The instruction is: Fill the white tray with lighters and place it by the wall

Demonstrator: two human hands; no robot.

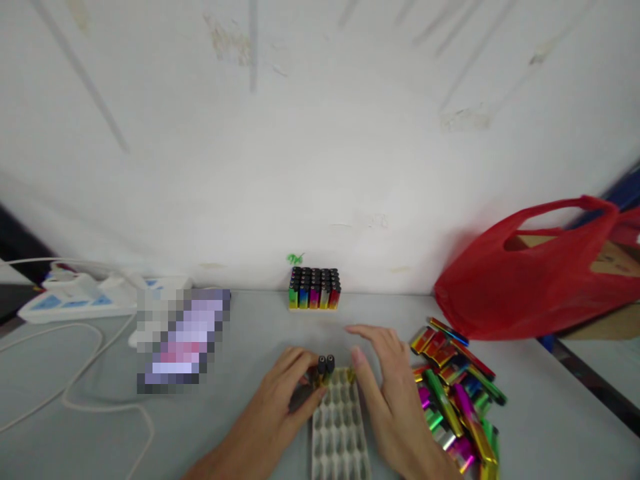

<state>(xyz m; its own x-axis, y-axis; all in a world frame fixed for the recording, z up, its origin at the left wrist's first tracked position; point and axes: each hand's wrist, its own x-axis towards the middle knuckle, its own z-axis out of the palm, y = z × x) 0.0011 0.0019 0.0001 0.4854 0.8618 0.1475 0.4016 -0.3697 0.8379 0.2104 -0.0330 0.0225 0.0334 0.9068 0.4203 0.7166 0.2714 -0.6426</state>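
Observation:
A pale tray point(340, 427) with rows of oval compartments lies between my hands. At its far left corner stand two black-topped lighters point(326, 365), with my left hand point(283, 403) closed around them, thumb and fingers on their sides. My right hand point(393, 400) is held beside the tray's right edge, thumb and fingers spread, with nothing in it. Loose shiny lighters point(453, 400) in several colours are heaped to the right of my right hand. Against the wall stands a full block of upright lighters point(315, 290) with black tops.
A red plastic bag point(520, 280) sits at the back right beside cardboard. On the left are a white power strip point(80, 303), white cables point(75, 393) and a phone-like device point(187, 340), partly pixelated. The wall point(320, 147) bounds the grey table point(240, 413) at the back.

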